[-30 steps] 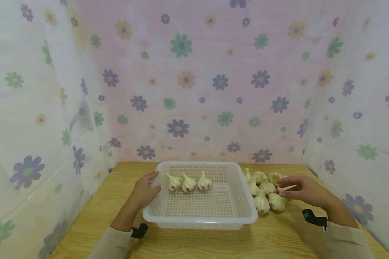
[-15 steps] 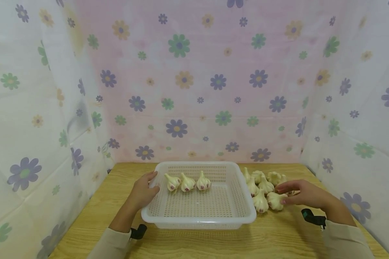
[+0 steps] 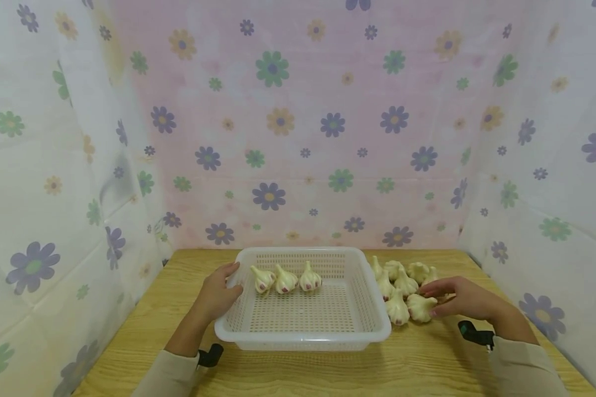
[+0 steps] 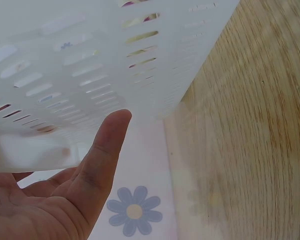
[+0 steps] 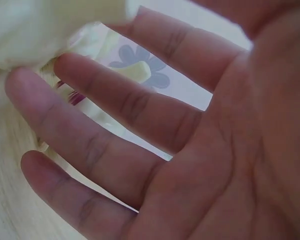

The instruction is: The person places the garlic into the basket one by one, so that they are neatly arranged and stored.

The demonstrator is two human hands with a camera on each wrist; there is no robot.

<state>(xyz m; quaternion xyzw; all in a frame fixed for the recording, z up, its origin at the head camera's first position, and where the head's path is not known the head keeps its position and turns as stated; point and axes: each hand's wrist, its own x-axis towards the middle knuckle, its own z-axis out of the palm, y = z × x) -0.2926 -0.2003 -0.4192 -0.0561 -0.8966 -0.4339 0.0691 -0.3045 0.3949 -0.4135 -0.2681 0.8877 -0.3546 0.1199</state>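
A white slotted plastic basket (image 3: 303, 337) stands on the wooden table with three garlic bulbs (image 3: 286, 280) in a row near its back left. My left hand (image 3: 216, 295) grips the basket's left rim; in the left wrist view its thumb (image 4: 107, 145) lies along the slotted wall and its other fingers are partly hidden by the rim. To the right of the basket is a pile of garlic bulbs (image 3: 397, 309). My right hand (image 3: 469, 300) reaches into the pile's right side, fingers fairly straight, fingertips at the nearest right bulb (image 3: 419, 307). Some bulbs behind that hand are hidden.
Floral cloth (image 3: 303, 138) hangs behind the table and along both sides. Bare wood (image 3: 278, 375) shows in front of the basket. A black wrist mount (image 3: 211, 355) sits under the left wrist, another black mount (image 3: 475, 333) under the right.
My right hand has come down a little among the bulbs, its thumb and fingers now at the nearest right one. The left hand and the basket stay as they were; the head view shifts slightly.
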